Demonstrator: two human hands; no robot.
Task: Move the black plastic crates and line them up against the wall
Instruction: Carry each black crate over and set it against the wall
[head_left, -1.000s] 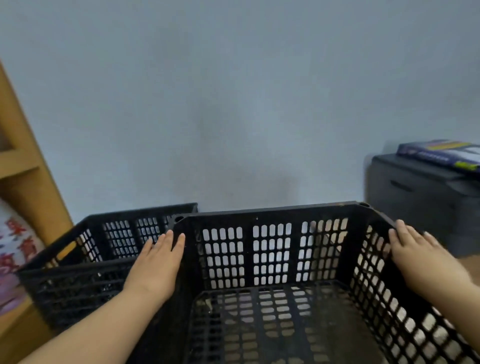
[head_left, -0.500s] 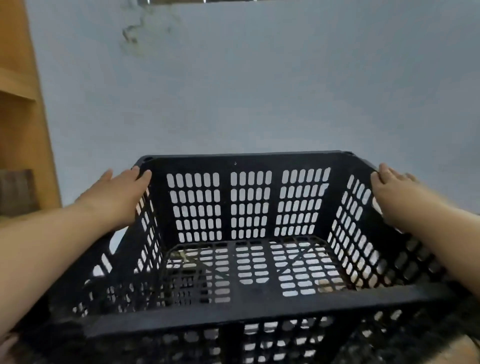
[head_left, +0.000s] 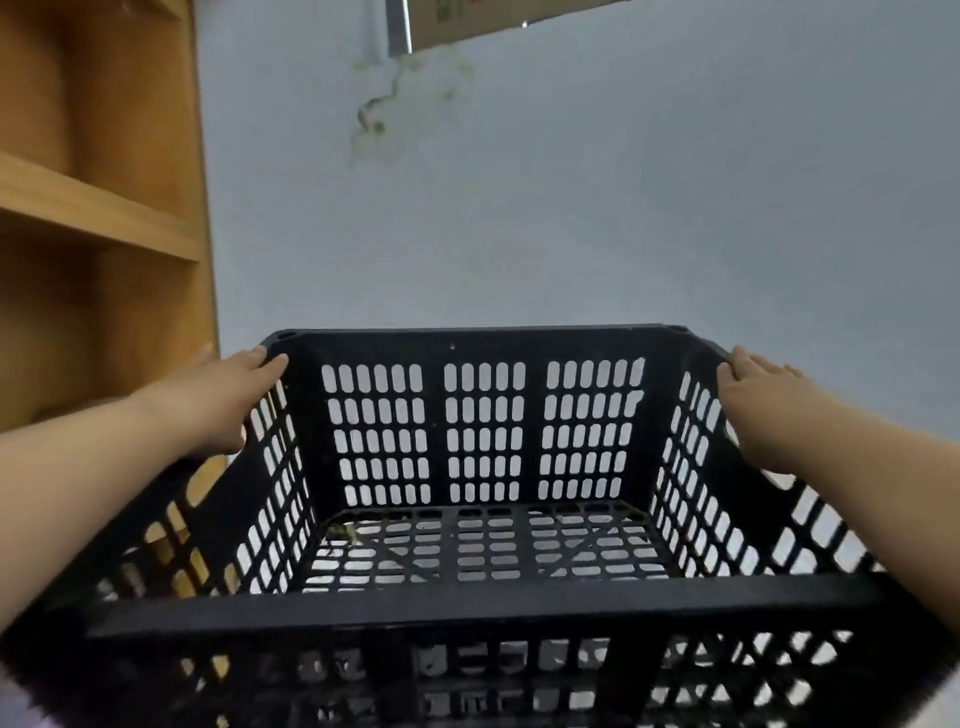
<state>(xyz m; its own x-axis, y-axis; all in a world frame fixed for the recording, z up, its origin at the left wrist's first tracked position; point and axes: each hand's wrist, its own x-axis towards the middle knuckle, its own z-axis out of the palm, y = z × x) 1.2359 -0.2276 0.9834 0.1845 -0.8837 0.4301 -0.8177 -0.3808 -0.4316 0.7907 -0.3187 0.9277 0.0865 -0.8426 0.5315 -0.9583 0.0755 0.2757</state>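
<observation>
The black plastic crate (head_left: 483, 467) is held up in front of the grey wall (head_left: 623, 208), just right of the wooden shelf unit (head_left: 98, 218). The left hand (head_left: 223, 395) and right hand (head_left: 753, 384) grip its opposite side rims near the far corners, fingers pressed together over the edges.

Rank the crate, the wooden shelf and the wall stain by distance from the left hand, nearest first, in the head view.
From the left hand:
1. Crate, gripped at its left rim.
2. Wooden shelf, just left and behind.
3. Wall stain, high up on the wall.
</observation>
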